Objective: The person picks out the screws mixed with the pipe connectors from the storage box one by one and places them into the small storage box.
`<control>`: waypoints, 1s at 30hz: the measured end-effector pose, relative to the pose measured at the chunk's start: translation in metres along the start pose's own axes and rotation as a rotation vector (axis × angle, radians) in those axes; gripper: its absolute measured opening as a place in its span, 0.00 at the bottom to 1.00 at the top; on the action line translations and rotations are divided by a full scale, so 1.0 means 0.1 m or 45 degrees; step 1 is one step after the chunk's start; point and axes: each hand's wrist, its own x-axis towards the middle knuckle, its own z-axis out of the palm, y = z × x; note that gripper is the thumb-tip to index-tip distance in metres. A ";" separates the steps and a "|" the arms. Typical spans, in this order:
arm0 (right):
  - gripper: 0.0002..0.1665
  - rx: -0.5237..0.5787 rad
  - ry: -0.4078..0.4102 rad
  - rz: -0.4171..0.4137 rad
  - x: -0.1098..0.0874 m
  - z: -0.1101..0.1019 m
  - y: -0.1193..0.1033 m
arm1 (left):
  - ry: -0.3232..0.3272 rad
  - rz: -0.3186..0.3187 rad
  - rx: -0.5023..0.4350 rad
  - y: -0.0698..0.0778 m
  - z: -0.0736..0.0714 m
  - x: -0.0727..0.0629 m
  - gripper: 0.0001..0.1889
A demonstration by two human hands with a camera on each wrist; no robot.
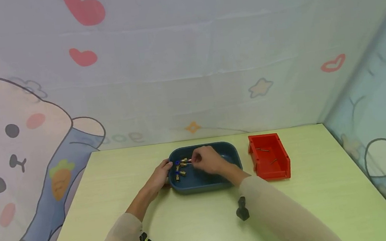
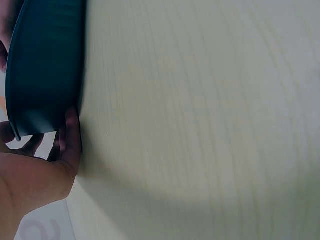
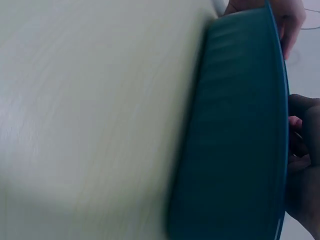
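Note:
A dark blue tray (image 1: 198, 189) stands on the table. My left hand (image 1: 159, 177) grips its left end, thumb over the rim and fingers along the outer wall. In the left wrist view the fingers of that hand (image 2: 47, 165) lie against the tray's end wall (image 2: 45, 75). Several small brass fittings (image 1: 178, 172) with blue parts lie in the tray's left side. My right hand (image 1: 208, 159) reaches down inside the tray, its fingers curled and the tips at the fittings. Whether it pinches one is too small to tell. In the right wrist view the tray wall (image 3: 235, 125) partly hides these fingers.
Right of the tray stands a red open bin (image 1: 271, 171) holding a few thin metal pins or screws (image 1: 262, 149). Both stand on a pale wooden table (image 1: 199, 228). Behind it hangs a printed cloth (image 1: 185, 57) with cartoon figures.

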 end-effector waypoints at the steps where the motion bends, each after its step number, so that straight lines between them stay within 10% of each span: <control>1: 0.03 0.011 0.003 0.001 -0.02 -0.02 0.01 | -0.001 0.001 0.002 0.00 0.00 0.00 0.30; 30: 0.03 0.155 0.133 0.009 -0.37 -0.48 0.20 | 0.017 -0.008 0.033 0.03 0.01 -0.02 0.29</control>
